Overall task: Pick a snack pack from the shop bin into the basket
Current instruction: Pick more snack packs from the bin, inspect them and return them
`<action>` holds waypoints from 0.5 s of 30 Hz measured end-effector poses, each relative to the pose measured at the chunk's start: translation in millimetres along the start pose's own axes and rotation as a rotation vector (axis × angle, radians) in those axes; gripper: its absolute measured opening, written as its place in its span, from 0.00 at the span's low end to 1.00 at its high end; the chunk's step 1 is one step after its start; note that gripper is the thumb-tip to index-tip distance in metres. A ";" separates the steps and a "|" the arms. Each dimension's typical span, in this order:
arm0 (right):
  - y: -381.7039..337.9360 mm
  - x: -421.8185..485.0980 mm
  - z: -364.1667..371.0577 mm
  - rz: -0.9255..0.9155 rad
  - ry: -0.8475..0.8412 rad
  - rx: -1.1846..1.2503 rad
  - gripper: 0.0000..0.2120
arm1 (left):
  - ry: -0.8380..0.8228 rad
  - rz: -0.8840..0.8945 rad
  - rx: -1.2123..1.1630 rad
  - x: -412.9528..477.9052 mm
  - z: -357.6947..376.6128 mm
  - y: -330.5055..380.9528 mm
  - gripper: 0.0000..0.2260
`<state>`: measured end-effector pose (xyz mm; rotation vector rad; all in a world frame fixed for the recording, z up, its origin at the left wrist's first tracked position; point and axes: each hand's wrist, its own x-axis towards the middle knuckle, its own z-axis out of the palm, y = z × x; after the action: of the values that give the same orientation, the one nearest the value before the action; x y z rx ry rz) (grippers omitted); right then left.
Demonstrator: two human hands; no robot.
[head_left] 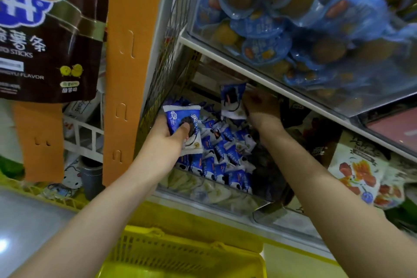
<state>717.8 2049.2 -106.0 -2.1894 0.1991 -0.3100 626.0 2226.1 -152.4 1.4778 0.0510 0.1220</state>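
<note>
Above the shop bin (209, 195), left hand (165, 136) grips one blue-and-white snack pack (180, 117), right hand (262, 108) pinches a second pack (232, 99); yellow basket (180, 255) nearest.

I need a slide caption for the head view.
Left hand grips one blue snack pack, right hand a second pack, over the bin; yellow basket below.

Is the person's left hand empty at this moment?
No, the left hand grips a blue-and-white snack pack, with its thumb across the pack's front, above the shop bin.
</note>
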 end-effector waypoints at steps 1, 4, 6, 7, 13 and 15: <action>-2.3 -15.5 -5.9 0.056 -0.080 0.150 0.09 | 0.006 -0.018 -0.014 0.5 0.6 0.5 0.06; -8.4 -57.2 -20.6 0.197 -0.383 0.395 0.08 | -0.033 -0.145 -0.151 -1.5 3.9 3.6 0.16; -8.3 -74.4 -21.2 0.212 -0.503 0.415 0.09 | -0.134 -0.215 -0.281 -6.7 7.5 7.6 0.27; -8.6 -81.0 -20.0 0.209 -0.515 0.407 0.09 | -0.193 -0.217 -0.322 -10.6 9.9 8.6 0.30; -12.2 -94.5 -12.0 0.043 -0.344 0.225 0.09 | -0.156 -0.202 -0.354 -22.6 16.4 6.3 0.22; -11.4 -92.5 -11.6 0.149 -0.447 0.246 0.13 | -0.160 -0.236 -0.439 -21.6 13.8 6.7 0.19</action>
<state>626.3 2070.5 -104.0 -1.9297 0.0684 0.2295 605.7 2210.6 -145.3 1.0301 0.0645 -0.1687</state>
